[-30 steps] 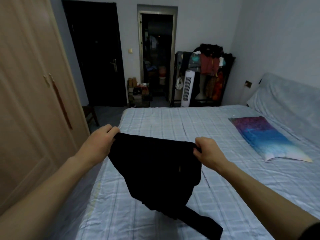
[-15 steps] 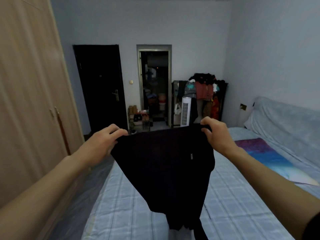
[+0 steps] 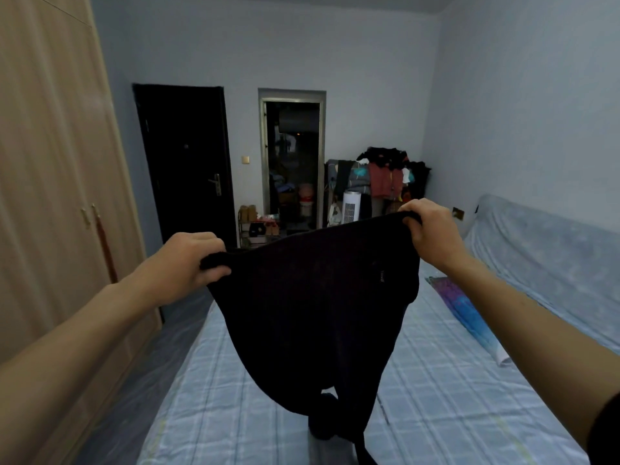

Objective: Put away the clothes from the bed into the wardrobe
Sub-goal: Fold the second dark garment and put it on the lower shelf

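The wardrobe (image 3: 50, 196) fills the left edge, its pale wooden doors closed, two handles side by side at mid-height. Just right of it the left hand (image 3: 183, 263) has its fingers (image 3: 214, 272) curled over one top corner of a black garment (image 3: 312, 303), gripping the cloth. The garment hangs spread between both hands above the bed (image 3: 436, 380), its lower end trailing down to the checked sheet near the bottom edge, where the folds are too dark to make out and one strip is cut off by the frame. Behind it, on the far wall, stand a dark closed door (image 3: 184, 162) and an open doorway (image 3: 292, 162) into a dim, cluttered room; a low shoe rack (image 3: 256, 226) sits between them, partly hidden by the cloth. Further right a white tower fan (image 3: 351, 207) stands before a rack heaped with clothes (image 3: 385, 176). The right hand (image 3: 432, 229) holds the other top corner, fingers (image 3: 412, 223) wrapped round the hem. On the bed beyond the right forearm lies a blue and purple pillow (image 3: 469, 310), partly covered by that arm, and a pale blue padded headboard (image 3: 543, 250) runs along the right wall.
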Demonstrator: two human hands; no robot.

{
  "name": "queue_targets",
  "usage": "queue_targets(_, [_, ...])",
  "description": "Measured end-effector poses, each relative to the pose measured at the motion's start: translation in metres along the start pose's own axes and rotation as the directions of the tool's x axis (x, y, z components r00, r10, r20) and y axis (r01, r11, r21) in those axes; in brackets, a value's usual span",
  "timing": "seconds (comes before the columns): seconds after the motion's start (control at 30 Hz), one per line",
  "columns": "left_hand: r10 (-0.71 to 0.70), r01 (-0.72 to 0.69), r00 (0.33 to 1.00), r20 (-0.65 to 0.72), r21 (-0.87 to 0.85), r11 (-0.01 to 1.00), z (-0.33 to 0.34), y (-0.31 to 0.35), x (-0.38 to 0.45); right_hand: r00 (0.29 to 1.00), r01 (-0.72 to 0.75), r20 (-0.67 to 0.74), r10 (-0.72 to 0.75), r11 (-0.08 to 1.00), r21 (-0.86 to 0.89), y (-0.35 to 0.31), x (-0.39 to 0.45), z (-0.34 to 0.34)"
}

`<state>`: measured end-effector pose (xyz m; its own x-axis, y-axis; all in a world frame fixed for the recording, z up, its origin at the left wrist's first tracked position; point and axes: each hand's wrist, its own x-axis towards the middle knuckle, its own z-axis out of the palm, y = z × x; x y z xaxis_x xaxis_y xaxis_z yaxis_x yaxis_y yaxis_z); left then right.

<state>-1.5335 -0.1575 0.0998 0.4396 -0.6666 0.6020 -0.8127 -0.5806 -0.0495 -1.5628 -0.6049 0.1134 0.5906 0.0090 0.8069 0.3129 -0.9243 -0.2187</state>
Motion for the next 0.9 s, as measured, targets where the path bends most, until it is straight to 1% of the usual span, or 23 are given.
queue_targets(0.07, [-0.02, 0.02, 1.0, -0.02, 0.017, 1.0, -0.005, -0.003, -0.003, 1.0, -0.016, 0.0, 0.016, 1.0, 0.008, 0.006, -0.002, -0.008])
queue_targets(0.13, [-0.031, 0.032, 0.997, -0.065, 0.017, 0.999, -0.009, -0.004, -0.004, 1.0, 0.013, 0.025, -0.013, 1.0, 0.009, 0.011, -0.003, -0.015])
queue_targets(0.2, [-0.067, 0.072, 0.986, -0.153, 0.031, 0.997, -0.013, 0.0, 0.0, 0.996, 0.071, 0.06, -0.071, 0.997, 0.003, 0.014, -0.003, -0.022])
queue_targets(0.27, [-0.135, 0.149, 0.956, -0.261, 0.036, 0.988, -0.017, 0.007, 0.006, 0.986, 0.132, 0.101, -0.131, 0.991, -0.001, 0.018, -0.005, -0.026])
queue_targets(0.33, [-0.183, 0.205, 0.926, -0.33, 0.033, 0.978, -0.019, 0.016, 0.01, 0.969, 0.16, 0.19, -0.16, 0.987, 0.016, 0.021, -0.012, -0.028])
queue_targets(0.4, [-0.227, 0.249, 0.914, -0.337, 0.021, 0.968, -0.019, 0.025, 0.013, 0.94, 0.127, 0.313, -0.136, 0.991, 0.049, 0.021, -0.023, -0.028])
queue_targets(0.47, [-0.252, 0.268, 0.913, -0.32, 0.006, 0.963, -0.017, 0.032, 0.014, 0.909, 0.084, 0.403, -0.109, 0.993, 0.079, 0.019, -0.035, -0.027])
queue_targets(0.53, [-0.272, 0.281, 0.919, -0.285, -0.01, 0.96, -0.016, 0.037, 0.012, 0.87, -0.011, 0.49, -0.054, 0.992, 0.128, 0.018, -0.048, -0.025])
queue_targets(0.63, [-0.33, 0.338, 0.913, -0.241, -0.009, 0.941, -0.014, 0.036, 0.006, 0.826, -0.108, 0.564, -0.014, 0.977, 0.183, 0.02, -0.065, -0.019])
queue_targets(0.73, [-0.345, 0.365, 0.902, -0.257, 0.03, 0.931, -0.008, 0.034, 0.0, 0.83, -0.172, 0.556, 0.042, 0.967, 0.185, 0.017, -0.078, -0.007])
queue_targets(0.8, [-0.342, 0.363, 0.902, -0.264, 0.033, 0.931, -0.004, 0.036, -0.001, 0.856, -0.181, 0.511, 0.075, 0.97, 0.16, 0.016, -0.085, 0.002])
queue_targets(0.9, [-0.365, 0.382, 0.896, -0.251, 0.02, 0.924, 0.002, 0.035, -0.005, 0.9, -0.16, 0.427, 0.088, 0.978, 0.134, 0.013, -0.089, 0.01])
